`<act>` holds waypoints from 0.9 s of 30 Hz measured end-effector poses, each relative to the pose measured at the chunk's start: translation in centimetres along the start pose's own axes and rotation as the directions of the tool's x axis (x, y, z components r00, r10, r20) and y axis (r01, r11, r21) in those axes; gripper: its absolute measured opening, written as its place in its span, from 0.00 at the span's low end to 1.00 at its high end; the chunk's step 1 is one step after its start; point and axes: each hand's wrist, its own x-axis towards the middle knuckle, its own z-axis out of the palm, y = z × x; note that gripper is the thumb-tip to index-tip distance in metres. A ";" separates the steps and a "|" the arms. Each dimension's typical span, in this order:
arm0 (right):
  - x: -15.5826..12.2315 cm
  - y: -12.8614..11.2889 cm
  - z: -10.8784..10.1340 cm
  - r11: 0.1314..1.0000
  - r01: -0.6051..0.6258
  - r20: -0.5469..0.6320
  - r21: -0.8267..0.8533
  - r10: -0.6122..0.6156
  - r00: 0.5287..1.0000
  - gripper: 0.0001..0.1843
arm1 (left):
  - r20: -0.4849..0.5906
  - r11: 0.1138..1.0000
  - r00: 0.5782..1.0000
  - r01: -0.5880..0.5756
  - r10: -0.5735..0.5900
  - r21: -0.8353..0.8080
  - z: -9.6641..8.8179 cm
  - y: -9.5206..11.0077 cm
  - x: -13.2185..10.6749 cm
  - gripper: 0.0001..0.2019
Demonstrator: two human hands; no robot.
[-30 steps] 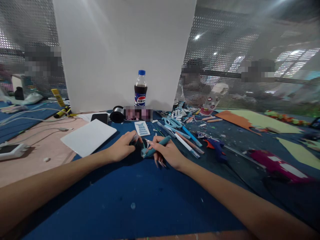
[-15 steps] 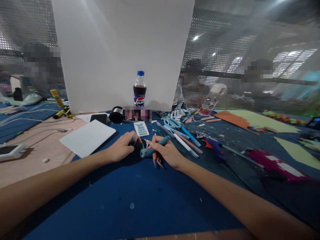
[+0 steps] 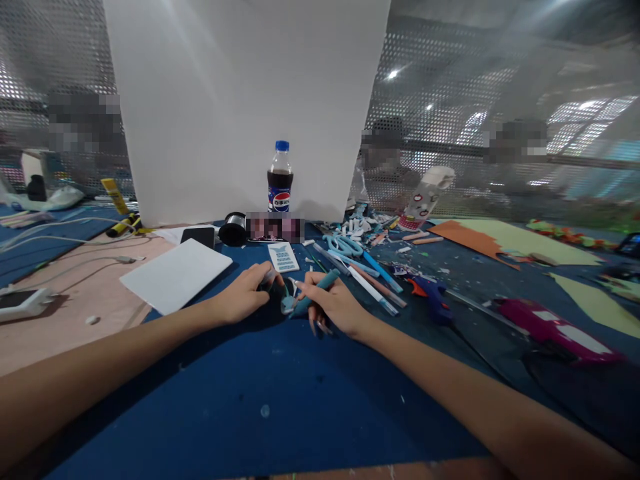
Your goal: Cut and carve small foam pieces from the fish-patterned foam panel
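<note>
My right hand (image 3: 334, 303) is closed around a slim teal tube (image 3: 326, 281), which slants from lower left to upper right through its fingers. At the tube's lower end is a small light-blue piece (image 3: 287, 305); I cannot tell whether the two are joined. My left hand (image 3: 249, 291) rests on the blue mat with its fingers curled toward that piece. A thin greenish strand shows by its fingertips, and what they pinch is too small to make out. Just beyond both hands lies a white card with blue shapes (image 3: 283, 257).
Right of my hands lie several pens (image 3: 373, 290), light-blue scissors (image 3: 344, 245), a blue glue gun (image 3: 434, 298) and a magenta tool (image 3: 557, 327). A cola bottle (image 3: 281, 180) stands before a white board (image 3: 240, 100). A white sheet (image 3: 177, 277) and a wire spool (image 3: 233, 230) are at left.
Hardly anything differs. The teal tube and the light-blue piece at its end have turned slightly in my right hand's fingers; my left hand stays put.
</note>
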 end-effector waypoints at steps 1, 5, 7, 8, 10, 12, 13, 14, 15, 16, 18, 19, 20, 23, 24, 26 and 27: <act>0.0 0.0 0.0 1.000 -0.001 0.004 -0.011 0.001 1.000 0.16 | 0.000 1.000 1.000 -0.005 0.005 -0.005 0.0 0.0 0.0 0.14; 0.0 0.0 0.0 0.999 0.030 -0.012 0.030 -0.030 0.999 0.15 | 0.008 1.000 1.000 -0.007 0.007 0.009 0.0 -0.2 0.0 0.15; 0.0 -0.1 0.1 0.999 0.025 -0.015 0.028 -0.025 1.000 0.16 | 0.009 1.000 1.000 -0.005 0.005 0.012 0.1 -0.3 0.0 0.16; 0.0 -0.1 0.1 1.000 0.016 -0.012 0.017 -0.015 1.000 0.16 | 0.008 1.000 1.000 -0.005 0.005 0.009 0.1 -0.3 0.0 0.16; 0.0 -0.3 0.2 1.000 -0.004 -0.010 0.006 0.004 1.000 0.16 | 0.007 1.000 1.000 -0.001 0.001 0.007 0.1 -0.3 0.0 0.16; -0.1 -0.4 0.2 1.000 -0.001 -0.011 0.022 0.001 1.000 0.16 | 0.008 1.000 1.000 0.006 -0.006 0.013 0.1 -0.3 0.0 0.16; -0.1 -0.4 0.2 0.999 0.005 -0.014 0.031 -0.004 1.000 0.16 | 0.009 1.000 1.000 0.007 -0.007 0.016 0.1 -0.2 0.0 0.16; 0.0 -0.4 0.2 0.999 0.009 -0.019 0.034 -0.008 1.000 0.16 | 0.011 1.000 1.000 0.005 -0.006 0.017 0.1 -0.2 0.0 0.16; 0.0 -0.3 0.2 1.000 0.008 -0.015 0.029 -0.008 1.000 0.16 | 0.010 1.000 1.000 0.003 -0.003 0.014 0.1 -0.2 0.0 0.15; 0.0 -0.3 0.1 1.000 0.005 -0.008 0.019 -0.005 1.000 0.16 | 0.009 1.000 1.000 -0.001 0.001 0.009 0.1 -0.2 0.0 0.15; 0.1 -0.1 0.1 1.000 -0.001 -0.002 0.006 0.001 1.000 0.17 | 0.009 1.000 1.000 -0.002 0.001 0.003 0.1 -0.1 0.0 0.15; 0.1 0.0 0.1 1.000 0.004 -0.001 0.011 -0.004 1.000 0.16 | 0.010 1.000 1.000 0.002 -0.002 0.004 0.1 -0.1 0.0 0.15; 0.1 0.0 0.0 1.000 0.012 -0.001 0.020 -0.012 1.000 0.16 | 0.009 1.000 1.000 0.002 -0.003 0.005 0.1 -0.1 0.0 0.15; 0.1 0.1 0.0 1.000 0.016 0.007 0.014 -0.016 1.000 0.16 | 0.008 1.000 1.000 -0.003 0.003 -0.013 0.0 0.1 0.0 0.13; 0.1 0.2 0.1 1.000 0.011 0.010 0.004 -0.011 1.000 0.16 | 0.008 1.000 1.000 -0.004 0.004 -0.021 0.0 0.1 0.0 0.13; 0.1 0.1 0.1 1.000 0.007 0.005 0.003 -0.007 1.000 0.17 | 0.012 1.000 1.000 -0.006 0.006 -0.022 -0.1 0.2 0.0 0.14; 0.1 0.1 0.1 1.000 0.012 0.002 0.011 -0.012 1.000 0.16 | 0.014 1.000 1.000 -0.007 0.007 -0.016 -0.1 0.2 0.0 0.14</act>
